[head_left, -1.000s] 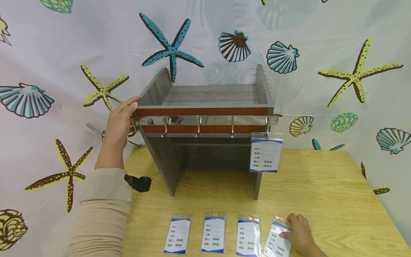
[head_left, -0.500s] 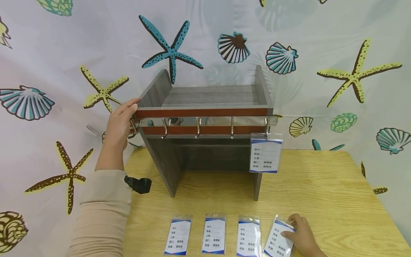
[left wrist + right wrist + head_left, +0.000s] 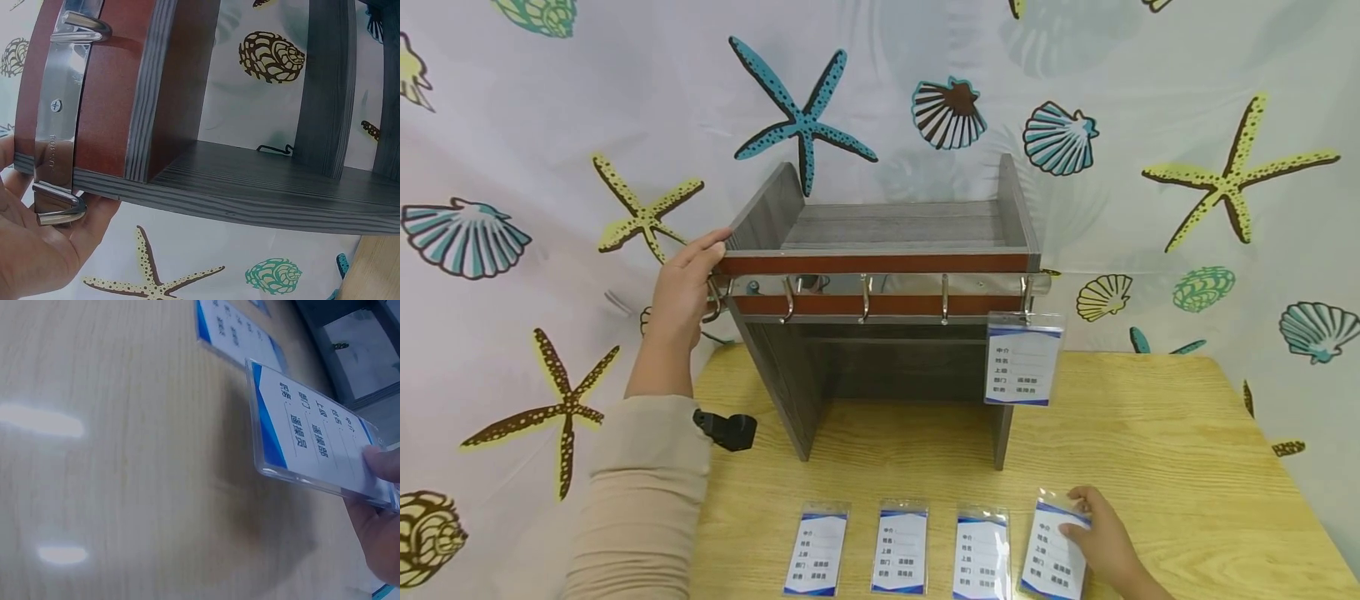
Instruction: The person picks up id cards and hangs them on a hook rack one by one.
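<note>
My left hand [image 3: 677, 292] grips the left end of a grey and red-brown shelf rack [image 3: 880, 263], beside the end hook. In the left wrist view, fingers show on both sides of the board by a metal hook [image 3: 59, 209]. My right hand [image 3: 1105, 537] pinches a badge in a clear plastic holder [image 3: 1051, 552] by its upper right edge, thumb on its face. In the right wrist view this badge [image 3: 312, 428] is tilted above the table, its shadow below. Another badge [image 3: 1023, 367] hangs from the rightmost hook [image 3: 1027, 293] of the metal strip.
Three more badges lie in a row on the wooden table [image 3: 1165, 450]: a left one [image 3: 817, 552], a middle one [image 3: 899, 550] and a right one [image 3: 982, 554]. A patterned curtain [image 3: 1195, 50] hangs behind. A black wrist mount [image 3: 728, 429] juts from the left sleeve.
My right hand has raised its badge from the table and turned it more upright in the head view, shifting slightly away from me. My left hand stays at the rack's end.
</note>
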Available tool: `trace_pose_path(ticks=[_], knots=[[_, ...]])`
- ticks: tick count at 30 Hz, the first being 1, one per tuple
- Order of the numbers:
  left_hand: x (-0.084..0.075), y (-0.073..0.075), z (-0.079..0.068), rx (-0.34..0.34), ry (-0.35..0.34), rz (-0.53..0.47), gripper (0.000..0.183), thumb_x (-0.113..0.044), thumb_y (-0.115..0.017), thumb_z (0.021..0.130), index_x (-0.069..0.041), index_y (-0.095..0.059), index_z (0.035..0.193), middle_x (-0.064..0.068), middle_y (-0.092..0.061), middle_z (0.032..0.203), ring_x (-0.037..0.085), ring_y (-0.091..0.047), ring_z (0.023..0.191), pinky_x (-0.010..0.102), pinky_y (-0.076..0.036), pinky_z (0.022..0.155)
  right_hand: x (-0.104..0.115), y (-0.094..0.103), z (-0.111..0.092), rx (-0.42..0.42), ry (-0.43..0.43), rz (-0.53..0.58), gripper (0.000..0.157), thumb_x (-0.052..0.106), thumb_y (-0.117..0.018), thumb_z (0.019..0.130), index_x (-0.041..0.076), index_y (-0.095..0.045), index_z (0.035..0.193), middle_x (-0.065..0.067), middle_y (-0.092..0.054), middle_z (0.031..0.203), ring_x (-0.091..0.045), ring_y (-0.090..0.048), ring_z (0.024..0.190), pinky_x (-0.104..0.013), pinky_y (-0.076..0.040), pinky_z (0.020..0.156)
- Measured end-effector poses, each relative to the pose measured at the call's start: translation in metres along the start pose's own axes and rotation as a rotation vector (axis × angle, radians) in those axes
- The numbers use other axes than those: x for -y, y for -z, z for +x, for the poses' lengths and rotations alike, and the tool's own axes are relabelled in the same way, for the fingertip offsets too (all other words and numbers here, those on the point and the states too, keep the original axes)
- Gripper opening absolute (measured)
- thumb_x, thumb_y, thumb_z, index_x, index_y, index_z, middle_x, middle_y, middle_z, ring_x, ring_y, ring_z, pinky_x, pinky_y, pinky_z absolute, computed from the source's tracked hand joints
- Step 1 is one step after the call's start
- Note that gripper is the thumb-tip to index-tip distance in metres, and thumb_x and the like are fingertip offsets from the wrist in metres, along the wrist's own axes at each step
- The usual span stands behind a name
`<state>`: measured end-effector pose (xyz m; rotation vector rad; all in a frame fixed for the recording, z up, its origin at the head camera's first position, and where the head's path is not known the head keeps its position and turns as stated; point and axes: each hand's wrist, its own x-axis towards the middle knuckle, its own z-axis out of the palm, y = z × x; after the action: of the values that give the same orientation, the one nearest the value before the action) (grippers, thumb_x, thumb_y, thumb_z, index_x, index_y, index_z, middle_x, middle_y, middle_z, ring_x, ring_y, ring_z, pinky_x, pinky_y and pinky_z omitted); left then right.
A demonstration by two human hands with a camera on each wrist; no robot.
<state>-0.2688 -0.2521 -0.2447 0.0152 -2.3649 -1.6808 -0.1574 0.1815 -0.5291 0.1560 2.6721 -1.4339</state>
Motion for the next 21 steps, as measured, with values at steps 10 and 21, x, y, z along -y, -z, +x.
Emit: trace_pose_path(ticks=[10, 21], knots=[[-0.001, -0.003, -0.001, -0.002, 0.011, -0.011, 0.048, -0.045, -0.037, 0.089, -0.024, -0.038, 0.132, 0.005, -0.023, 0.139, 0.027, -0.029, 0.117, 0.056, -0.021, 0.092, 0.027, 0.007, 0.000, -0.052, 0.114, 0.010, 0.039, -0.005, -0.058, 0.078, -0.003, -0.041, 0.114, -0.014, -0.047, 0.098, -0.028, -0.046, 0.092, -0.044, -0.037, 0.083], [-0.002, -0.007, -0.001, -0.042, -0.012, 0.021, 0.046, -0.043, -0.035, 0.091, -0.023, -0.039, 0.131, 0.000, -0.021, 0.140, 0.021, -0.010, 0.128, 0.050, -0.012, 0.098, 0.072, 0.015, 0.000, -0.059, 0.214, 0.144, 0.039, -0.006, -0.057, 0.078, -0.001, -0.043, 0.114, -0.015, -0.047, 0.099, -0.029, -0.049, 0.093, -0.039, -0.042, 0.079]])
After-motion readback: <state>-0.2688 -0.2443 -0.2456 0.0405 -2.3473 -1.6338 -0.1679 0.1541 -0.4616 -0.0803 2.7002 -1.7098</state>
